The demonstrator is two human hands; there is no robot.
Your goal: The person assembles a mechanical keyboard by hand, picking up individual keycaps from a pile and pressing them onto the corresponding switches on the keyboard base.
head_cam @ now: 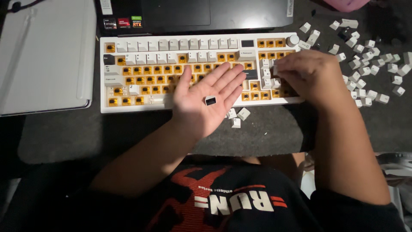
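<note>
A white keyboard (128, 45) lies across the dark mat, with many keycaps off and orange switches showing. My left hand (206, 101) is held palm up over its lower middle, fingers apart, and a small dark keycap (210, 100) rests on the palm. My right hand (307, 75) hovers over the keyboard's right end with its fingers curled at the white keys there. Whether those fingers pinch a keycap cannot be told. Three loose white keycaps (238, 116) lie just below the keyboard, next to my left hand.
Several loose white keycaps (369, 60) are scattered on the mat at the right. A closed grey laptop or tablet (43, 56) lies at the left. A dark laptop (193, 15) sits behind the keyboard. My lap fills the lower frame.
</note>
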